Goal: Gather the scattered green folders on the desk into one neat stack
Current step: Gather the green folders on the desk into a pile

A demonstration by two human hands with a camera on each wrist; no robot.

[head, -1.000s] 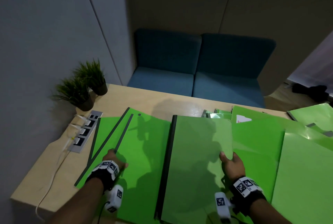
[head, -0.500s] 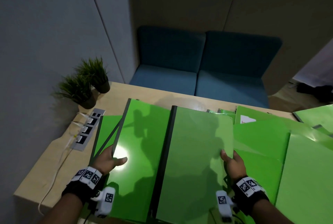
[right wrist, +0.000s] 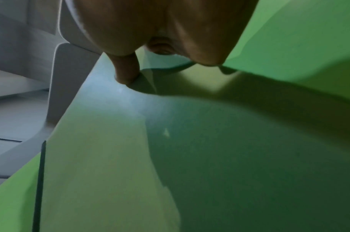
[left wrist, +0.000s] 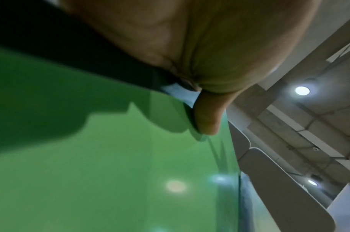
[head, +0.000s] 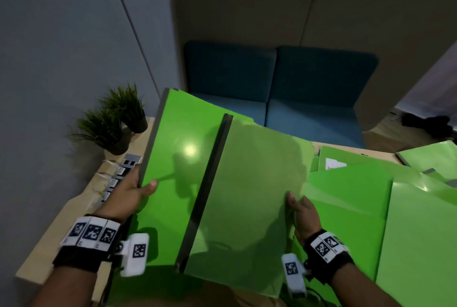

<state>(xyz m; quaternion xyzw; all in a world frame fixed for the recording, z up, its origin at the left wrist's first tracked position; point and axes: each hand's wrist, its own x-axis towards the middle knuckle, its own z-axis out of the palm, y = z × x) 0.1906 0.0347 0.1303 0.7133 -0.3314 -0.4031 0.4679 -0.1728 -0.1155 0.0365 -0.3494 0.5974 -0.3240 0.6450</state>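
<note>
I hold two green folders with dark spines, tilted up off the desk. My left hand [head: 138,188] grips the left edge of the bright green folder [head: 178,165], thumb on top; the left wrist view shows that thumb [left wrist: 207,116] pressed on the green folder's cover [left wrist: 110,164]. My right hand [head: 298,207] grips the right edge of the paler green folder [head: 252,190], which overlaps the first. In the right wrist view the thumb [right wrist: 126,70] lies on the paler folder's cover [right wrist: 170,149]. Several more green folders [head: 358,198] lie spread over the desk at right.
Two small potted plants [head: 111,118] stand at the desk's far left corner, with a power strip [head: 121,175] and white cables beside them. A blue sofa [head: 284,89] sits behind the wooden desk [head: 61,240]. A wall runs along the left.
Both folders have been lifted from flat on the desk and tilted up toward me. My left hand moved from the lower left folders to grip the bright folder's left edge.
</note>
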